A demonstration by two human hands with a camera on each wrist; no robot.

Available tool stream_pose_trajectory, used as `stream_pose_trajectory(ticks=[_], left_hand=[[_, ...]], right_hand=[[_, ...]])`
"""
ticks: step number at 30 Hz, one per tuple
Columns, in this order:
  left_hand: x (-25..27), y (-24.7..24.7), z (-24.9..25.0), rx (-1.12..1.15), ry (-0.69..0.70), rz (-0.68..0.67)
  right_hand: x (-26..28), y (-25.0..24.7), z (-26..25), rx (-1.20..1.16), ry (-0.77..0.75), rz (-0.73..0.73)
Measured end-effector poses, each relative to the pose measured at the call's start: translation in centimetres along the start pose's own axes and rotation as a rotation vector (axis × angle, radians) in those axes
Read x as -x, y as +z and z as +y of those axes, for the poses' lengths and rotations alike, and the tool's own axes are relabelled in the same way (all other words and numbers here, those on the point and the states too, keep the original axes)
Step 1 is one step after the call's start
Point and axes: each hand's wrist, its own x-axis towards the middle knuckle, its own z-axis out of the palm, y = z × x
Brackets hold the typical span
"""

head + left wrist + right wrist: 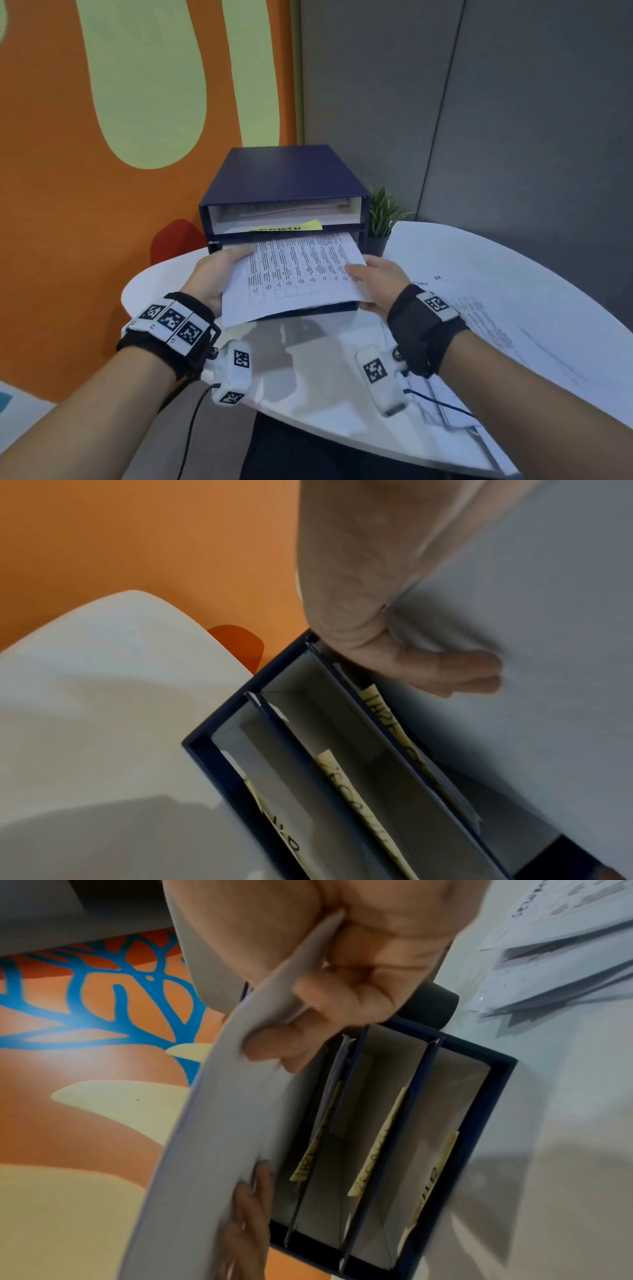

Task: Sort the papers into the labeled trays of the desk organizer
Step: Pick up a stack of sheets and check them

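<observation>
A dark blue desk organizer (284,178) stands at the table's back, its open trays marked with yellow labels (287,226). A printed sheet with a table of text (294,274) lies half inside the second tray from the top, its near edge sticking out. My left hand (219,270) pinches its left edge, and my right hand (373,277) pinches its right edge. In the left wrist view my fingers (445,674) curl under the white paper (531,615) above the trays (308,737). The right wrist view shows my fingers (308,1010) gripping the bent paper (222,1123) before the organizer (479,1123).
A loose stack of more printed papers (486,325) lies on the white round table (325,377) at the right. A small potted plant (382,219) stands right of the organizer. An orange wall and a red chair back (174,236) are behind on the left.
</observation>
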Motion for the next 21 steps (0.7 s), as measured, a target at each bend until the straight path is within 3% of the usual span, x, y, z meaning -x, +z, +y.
stream_pose_trajectory(ticks=[2, 7, 11, 15, 18, 21], left_hand=[[0.5, 0.6, 0.0, 0.063, -0.069, -0.090], [1.1, 0.2, -0.5, -0.077, -0.030, -0.110], [0.6, -0.3, 0.1, -0.008, -0.008, -0.005], [0.5, 0.5, 0.6, 0.118, 0.059, 0.079], [1.1, 1.1, 0.5, 0.213, 0.059, 0.077], [1.6, 1.0, 0.0, 0.317, 0.123, 0.096]], right_hand=[[-0.2, 0.4, -0.4, -0.015, -0.024, 0.072], [-0.2, 1.2, -2.6, -0.145, 0.070, 0.159], [-0.1, 0.8, -2.3, -0.131, 0.173, 0.123], [-0.8, 1.1, -2.2, -0.120, 0.138, 0.080], [-1.6, 2.1, -2.9, -0.234, 0.119, 0.113], [-2.1, 3.0, -3.0, -0.531, 0.117, 0.108]])
